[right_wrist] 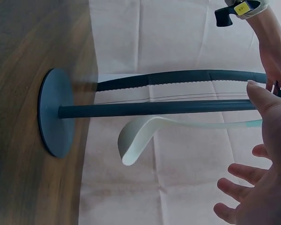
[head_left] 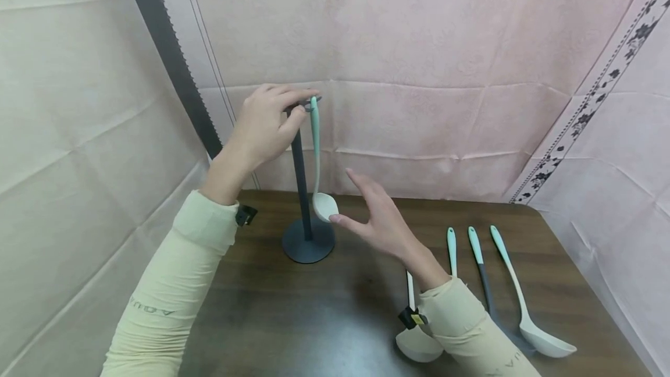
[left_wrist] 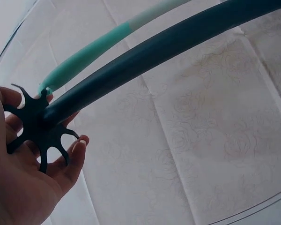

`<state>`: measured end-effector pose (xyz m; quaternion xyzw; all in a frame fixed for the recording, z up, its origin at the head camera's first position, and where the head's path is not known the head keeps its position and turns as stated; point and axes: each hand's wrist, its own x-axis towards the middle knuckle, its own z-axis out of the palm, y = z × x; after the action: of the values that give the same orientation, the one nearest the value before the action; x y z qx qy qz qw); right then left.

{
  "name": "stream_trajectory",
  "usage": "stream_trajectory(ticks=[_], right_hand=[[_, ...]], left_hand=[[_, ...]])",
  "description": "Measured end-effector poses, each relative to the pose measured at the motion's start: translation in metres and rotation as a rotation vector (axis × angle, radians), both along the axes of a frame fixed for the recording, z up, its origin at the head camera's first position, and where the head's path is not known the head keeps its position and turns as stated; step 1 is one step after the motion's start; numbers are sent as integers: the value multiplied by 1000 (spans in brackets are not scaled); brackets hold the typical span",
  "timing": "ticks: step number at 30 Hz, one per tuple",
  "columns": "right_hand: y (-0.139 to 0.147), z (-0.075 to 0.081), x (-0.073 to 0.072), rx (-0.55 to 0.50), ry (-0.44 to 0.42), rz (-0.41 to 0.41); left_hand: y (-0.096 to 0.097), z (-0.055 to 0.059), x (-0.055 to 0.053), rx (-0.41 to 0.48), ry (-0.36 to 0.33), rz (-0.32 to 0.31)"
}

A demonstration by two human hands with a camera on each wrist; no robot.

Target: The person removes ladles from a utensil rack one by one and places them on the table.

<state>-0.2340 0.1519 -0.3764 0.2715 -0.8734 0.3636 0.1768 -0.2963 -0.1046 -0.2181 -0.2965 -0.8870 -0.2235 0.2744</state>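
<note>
A dark utensil stand [head_left: 300,182] with a round base and a ring of hooks [left_wrist: 36,123] stands on the wooden table. From one hook hangs a ladle [head_left: 316,144] with a mint-green handle and a white bowl, its bowl lowermost beside the pole. My left hand [head_left: 267,124] grips the hook ring at the top, fingers curled about it next to the ladle's handle end. Lower down and to the right, my right hand [head_left: 382,220] holds nothing; its fingers are spread, with the thumb close to the ladle's bowl. Whether that thumb touches the bowl I cannot tell.
At the table's right lie a white ladle [head_left: 546,342], a dark-headed utensil [head_left: 484,278] with a mint handle, another mint handle [head_left: 452,249] partly hidden by my right sleeve, and a white-bowled utensil [head_left: 419,347] under my right wrist. A pale cloth [head_left: 398,103] hangs behind the table.
</note>
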Motion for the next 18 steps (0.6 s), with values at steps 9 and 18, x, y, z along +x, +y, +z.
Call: stream_trajectory(ticks=[9, 18], right_hand=[[-10, 9, -2, -27, -45, 20], [-36, 40, 1, -205, -70, 136]], left_hand=[[-8, 0, -9, 85, -11, -124], [-7, -4, -17, 201, 38, -174]])
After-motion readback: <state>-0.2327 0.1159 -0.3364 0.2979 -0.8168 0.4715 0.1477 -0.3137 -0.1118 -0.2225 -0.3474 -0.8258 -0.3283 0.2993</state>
